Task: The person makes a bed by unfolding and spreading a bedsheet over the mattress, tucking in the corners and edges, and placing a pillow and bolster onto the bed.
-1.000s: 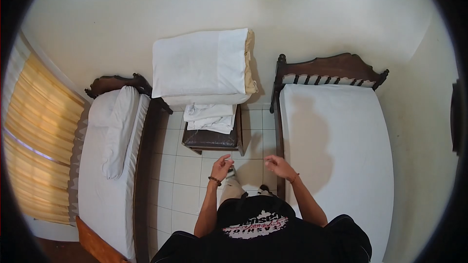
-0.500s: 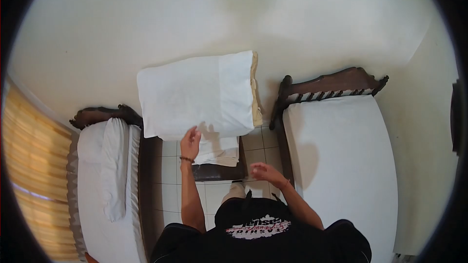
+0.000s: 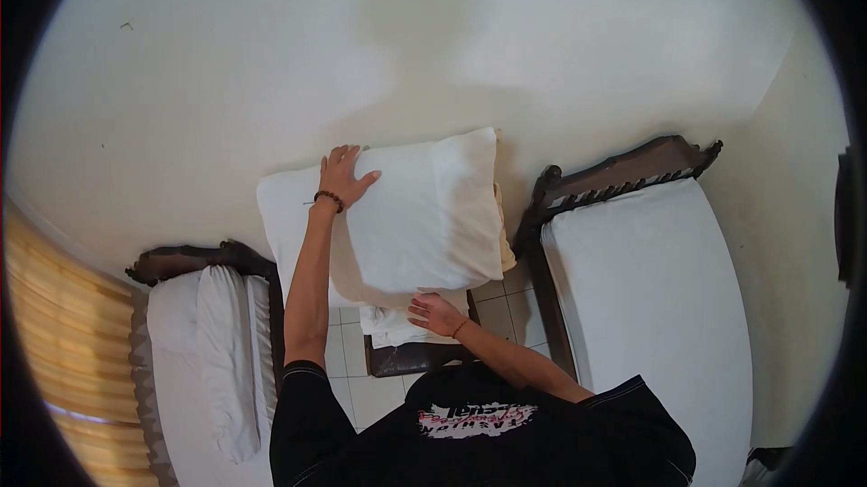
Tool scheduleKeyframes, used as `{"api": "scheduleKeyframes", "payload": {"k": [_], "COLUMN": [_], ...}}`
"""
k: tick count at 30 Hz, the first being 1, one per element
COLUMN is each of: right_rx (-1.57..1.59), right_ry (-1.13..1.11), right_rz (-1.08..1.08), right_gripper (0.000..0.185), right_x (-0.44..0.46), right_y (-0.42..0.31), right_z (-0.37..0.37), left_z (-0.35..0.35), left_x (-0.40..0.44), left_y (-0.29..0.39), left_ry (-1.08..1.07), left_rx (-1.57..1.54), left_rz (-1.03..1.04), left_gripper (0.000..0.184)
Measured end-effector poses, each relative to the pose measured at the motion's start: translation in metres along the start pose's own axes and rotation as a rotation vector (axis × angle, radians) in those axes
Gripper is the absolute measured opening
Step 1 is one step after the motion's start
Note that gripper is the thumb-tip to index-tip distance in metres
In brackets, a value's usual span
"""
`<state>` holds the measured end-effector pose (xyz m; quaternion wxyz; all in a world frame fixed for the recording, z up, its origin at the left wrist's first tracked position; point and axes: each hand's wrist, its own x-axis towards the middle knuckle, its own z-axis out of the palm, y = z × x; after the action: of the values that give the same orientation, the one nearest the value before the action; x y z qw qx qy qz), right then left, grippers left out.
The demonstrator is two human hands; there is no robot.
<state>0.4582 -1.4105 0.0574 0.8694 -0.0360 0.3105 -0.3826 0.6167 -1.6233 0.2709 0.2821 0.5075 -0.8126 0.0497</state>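
Observation:
A large white pillow point(image 3: 420, 216), with a yellowish layer showing at its right edge, lies in front of me against the wall. My left hand point(image 3: 345, 175) rests on its far left part, fingers spread and nothing gripped. Close to the pillow's front edge is my right hand point(image 3: 437, 313), its fingers stretched out and slightly apart; whether it touches the fabric I cannot tell. Beneath the pillow, folded white cloths point(image 3: 390, 326) lie on a dark low table point(image 3: 402, 360), mostly hidden.
To the right stands a bed point(image 3: 664, 306) with a white sheet and a carved dark headboard point(image 3: 623, 174). Another bed point(image 3: 172, 369) on the left carries a long white bolster point(image 3: 226, 365). Yellow curtains point(image 3: 68, 333) hang at far left. Pale floor tiles point(image 3: 352, 392) show between.
My left hand has reached forward onto the pillow's far part. My right hand has moved left to the pillow's front edge. The camera view has shifted.

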Motion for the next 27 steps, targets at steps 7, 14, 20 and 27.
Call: {"api": "scheduleKeyframes", "payload": {"k": [7,14,20,27], "right_rx": [0.193,0.356,0.46,0.42], "right_ry": [0.053,0.074,-0.243,-0.008], "right_rz": [-0.094,-0.175,-0.236,-0.432], "right_gripper": [0.036,0.029,0.02,0.027], "right_x": [0.027,0.013,-0.016,-0.139], "right_y": [-0.008,-0.014,-0.006,-0.018], "right_z": [0.014,0.022,-0.04,-0.085], "left_z": [-0.001,-0.02,-0.061,-0.05], "left_x": [0.04,0.028,-0.011,-0.05], "left_y": [0.008,0.044,0.15,0.274], "left_ry": [-0.541,-0.457,-0.233,0.026], "left_rx": [0.087,-0.121,-0.002,-0.17], "left_rz": [-0.191,0.0,0.07,0.239], "left_gripper": [0.076,0.068,0.05,0.048]}}
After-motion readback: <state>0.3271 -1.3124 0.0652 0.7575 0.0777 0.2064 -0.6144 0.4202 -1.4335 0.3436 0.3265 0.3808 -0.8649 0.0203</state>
